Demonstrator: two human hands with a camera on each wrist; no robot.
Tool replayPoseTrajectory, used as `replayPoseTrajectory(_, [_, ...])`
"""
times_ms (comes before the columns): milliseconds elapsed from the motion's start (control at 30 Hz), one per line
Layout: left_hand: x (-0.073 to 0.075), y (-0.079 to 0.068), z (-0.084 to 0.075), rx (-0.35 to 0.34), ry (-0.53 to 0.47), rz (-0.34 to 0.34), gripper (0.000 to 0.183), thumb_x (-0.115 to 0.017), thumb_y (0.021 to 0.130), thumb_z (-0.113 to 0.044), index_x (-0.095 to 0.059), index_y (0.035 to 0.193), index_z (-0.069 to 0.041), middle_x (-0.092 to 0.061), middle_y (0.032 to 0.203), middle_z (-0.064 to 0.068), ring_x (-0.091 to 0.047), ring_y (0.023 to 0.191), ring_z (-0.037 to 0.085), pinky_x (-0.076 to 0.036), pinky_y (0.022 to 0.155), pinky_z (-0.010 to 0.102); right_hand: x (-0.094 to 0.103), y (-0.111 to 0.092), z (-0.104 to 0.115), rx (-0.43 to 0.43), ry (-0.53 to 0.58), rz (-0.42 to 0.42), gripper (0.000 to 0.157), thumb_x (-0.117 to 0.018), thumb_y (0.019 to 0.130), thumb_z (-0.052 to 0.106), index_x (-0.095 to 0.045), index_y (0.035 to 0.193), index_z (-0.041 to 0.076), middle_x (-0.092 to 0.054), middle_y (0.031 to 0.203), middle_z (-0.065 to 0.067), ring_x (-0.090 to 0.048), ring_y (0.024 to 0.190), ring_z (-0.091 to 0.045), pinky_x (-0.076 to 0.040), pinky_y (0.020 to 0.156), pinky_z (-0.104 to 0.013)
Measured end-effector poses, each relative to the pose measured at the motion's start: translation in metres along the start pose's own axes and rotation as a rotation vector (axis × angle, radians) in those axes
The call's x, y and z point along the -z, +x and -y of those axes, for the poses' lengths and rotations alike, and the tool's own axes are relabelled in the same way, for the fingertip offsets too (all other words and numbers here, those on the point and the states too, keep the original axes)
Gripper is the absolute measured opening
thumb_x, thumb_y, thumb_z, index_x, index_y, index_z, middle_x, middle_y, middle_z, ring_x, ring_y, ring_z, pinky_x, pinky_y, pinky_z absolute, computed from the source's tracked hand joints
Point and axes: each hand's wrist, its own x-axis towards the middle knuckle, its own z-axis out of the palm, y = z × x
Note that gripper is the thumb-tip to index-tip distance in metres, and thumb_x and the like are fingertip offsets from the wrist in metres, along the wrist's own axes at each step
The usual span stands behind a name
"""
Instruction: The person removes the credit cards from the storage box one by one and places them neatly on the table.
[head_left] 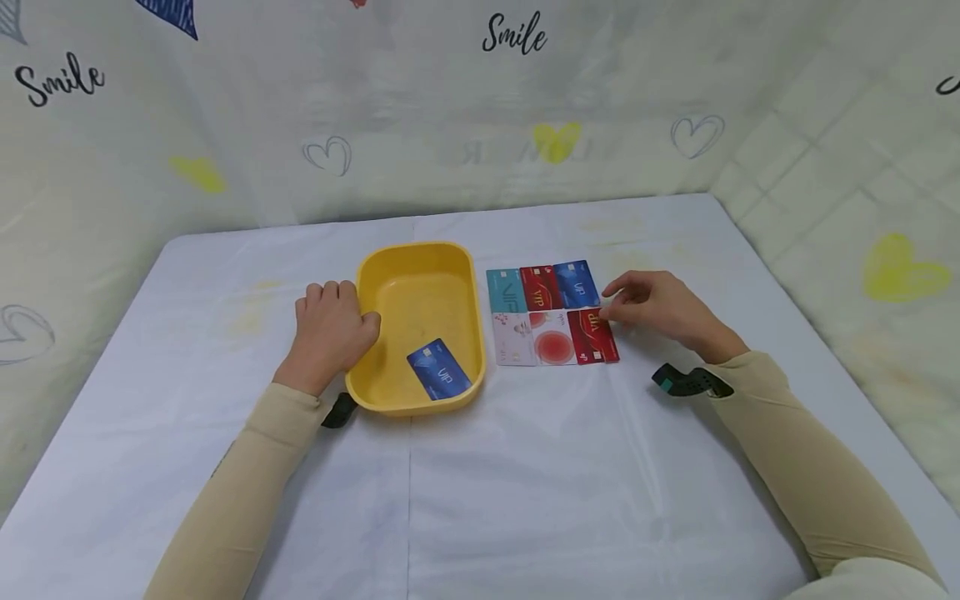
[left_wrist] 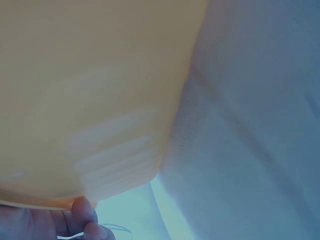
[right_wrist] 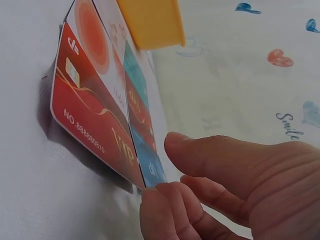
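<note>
My left hand (head_left: 333, 333) grips the left rim of a yellow plastic tray (head_left: 397, 271), thumb on the inner side. In the left wrist view the tray's outer wall (left_wrist: 100, 90) fills much of the frame, with fingertips (left_wrist: 84, 210) at its rim. A blue VIP card (head_left: 439, 369) lies inside the tray, towards its front. To the right, my right hand (head_left: 663, 310) has its fingertips at the edge of a red VIP card (head_left: 591, 335). Seen from the right wrist, the thumb (right_wrist: 200, 155) stands apart from the fingers, whose tips meet that card's corner.
Beside the red card lie a white card with red circles (head_left: 553, 340) and a pale pink card (head_left: 514, 340). Behind them is a row of teal (head_left: 506, 290), red (head_left: 541, 288) and blue (head_left: 576, 285) cards. A printed cloth (head_left: 420, 100) hangs behind the white-covered table (head_left: 525, 500).
</note>
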Motion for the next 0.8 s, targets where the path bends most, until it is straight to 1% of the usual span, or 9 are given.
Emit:
replayPoseTrajectory(167, [0.002, -0.001, -0.001, 0.003, 0.002, 0.002, 0.031, -0.037, 0.092, -0.025, -0.047, 0.096, 0.005, -0.042, 0.090, 0.018, -0.033, 0.097, 0.037, -0.027, 0.085, 0.049, 0.004, -0.003, 0.006, 0.040, 0.015, -0.036, 0.043, -0.073, 0.093, 0.042, -0.065, 0.126, 0.014, -0.069, 0.105, -0.009, -0.066, 0.089, -0.024, -0.053, 0.080, -0.031])
replayPoseTrajectory(467, [0.005, 0.001, -0.005, 0.007, 0.023, 0.002, 0.033, -0.039, 0.093, -0.025, -0.049, 0.099, 0.006, -0.045, 0.092, 0.019, -0.035, 0.100, 0.037, -0.030, 0.087, 0.050, 0.008, -0.007, 0.019, 0.078, 0.034, -0.073, 0.041, -0.071, 0.095, 0.040, -0.065, 0.126, 0.014, -0.069, 0.106, -0.009, -0.065, 0.091, -0.024, -0.053, 0.081, -0.030])
replayPoseTrajectory(633, [0.005, 0.000, -0.005, 0.010, 0.040, 0.004, 0.034, -0.038, 0.093, -0.025, -0.049, 0.101, 0.006, -0.045, 0.093, 0.019, -0.036, 0.101, 0.038, -0.031, 0.087, 0.050, 0.009, -0.009, 0.035, 0.100, 0.015, -0.081, 0.040, -0.071, 0.095, 0.039, -0.066, 0.124, 0.013, -0.069, 0.104, -0.009, -0.065, 0.092, -0.024, -0.053, 0.081, -0.030])
replayPoseTrajectory(800, [0.006, -0.001, -0.006, 0.012, 0.057, 0.006, 0.035, -0.039, 0.094, -0.025, -0.049, 0.102, 0.007, -0.045, 0.093, 0.019, -0.036, 0.101, 0.038, -0.031, 0.087, 0.050, 0.008, -0.010, 0.056, 0.154, -0.003, -0.092, 0.037, -0.071, 0.095, 0.039, -0.068, 0.121, 0.012, -0.069, 0.103, -0.008, -0.064, 0.094, -0.024, -0.053, 0.080, -0.029])
